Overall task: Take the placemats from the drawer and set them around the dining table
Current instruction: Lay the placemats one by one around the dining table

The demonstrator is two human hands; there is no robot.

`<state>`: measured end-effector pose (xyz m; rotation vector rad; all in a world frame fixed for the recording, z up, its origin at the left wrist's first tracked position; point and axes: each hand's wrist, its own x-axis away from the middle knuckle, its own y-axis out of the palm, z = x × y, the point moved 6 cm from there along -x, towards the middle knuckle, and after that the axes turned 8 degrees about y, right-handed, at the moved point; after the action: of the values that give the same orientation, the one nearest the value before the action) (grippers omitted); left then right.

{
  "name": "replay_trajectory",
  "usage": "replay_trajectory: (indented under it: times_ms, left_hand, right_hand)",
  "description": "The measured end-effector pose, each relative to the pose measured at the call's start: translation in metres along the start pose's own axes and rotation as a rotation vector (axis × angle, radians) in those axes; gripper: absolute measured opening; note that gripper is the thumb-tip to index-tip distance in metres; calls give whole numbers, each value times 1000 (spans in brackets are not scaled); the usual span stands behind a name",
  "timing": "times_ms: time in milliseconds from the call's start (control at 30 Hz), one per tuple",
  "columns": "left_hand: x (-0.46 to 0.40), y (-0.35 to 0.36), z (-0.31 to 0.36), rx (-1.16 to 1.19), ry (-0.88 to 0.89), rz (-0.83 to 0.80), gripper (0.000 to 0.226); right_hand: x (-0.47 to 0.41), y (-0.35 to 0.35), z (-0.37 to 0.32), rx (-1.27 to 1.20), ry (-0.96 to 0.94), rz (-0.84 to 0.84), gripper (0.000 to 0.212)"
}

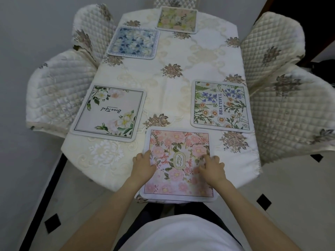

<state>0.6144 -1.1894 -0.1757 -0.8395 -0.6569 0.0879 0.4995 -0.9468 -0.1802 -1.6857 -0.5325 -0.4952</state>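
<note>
Dining table [177, 57] with cream embroidered tablecloth stands at centre. Quilted cream chairs [54, 95] flank it at 9, 10, 2 and 3 o'clock. Pale tiled floor [76, 201] with black diamond insets lies at 6 o'clock.

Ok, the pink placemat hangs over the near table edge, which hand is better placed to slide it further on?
Probably the right hand: it rests well in on the pink placemat, beside the oval emblem. The left hand only touches the mat's left border.
</note>
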Motion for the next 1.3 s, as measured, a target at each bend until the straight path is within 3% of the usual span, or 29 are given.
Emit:
replay_trajectory:
  times_ms: [200, 400, 633, 967, 1300]
  left_hand:
    - [-4, -2, -4, 188, -35, 29, 65]
    - [-5, -13, -18, 304, 42, 63, 65]
    - [5, -10, -13, 428, 168, -36, 71]
    - [6, -21, 24, 472, 327, -82, 65]
    - [24, -27, 148, 508, 538, -128, 54]
  right_hand:
    - [-2, 1, 6, -205, 88, -30, 41]
    - [1, -13, 21, -414, 51, -33, 72]
    - [19, -11, 24, -559, 16, -53, 80]
    - [66, -19, 52, -841, 108, 130, 74]
    - [157, -71, 127, -1167, 186, 489, 62]
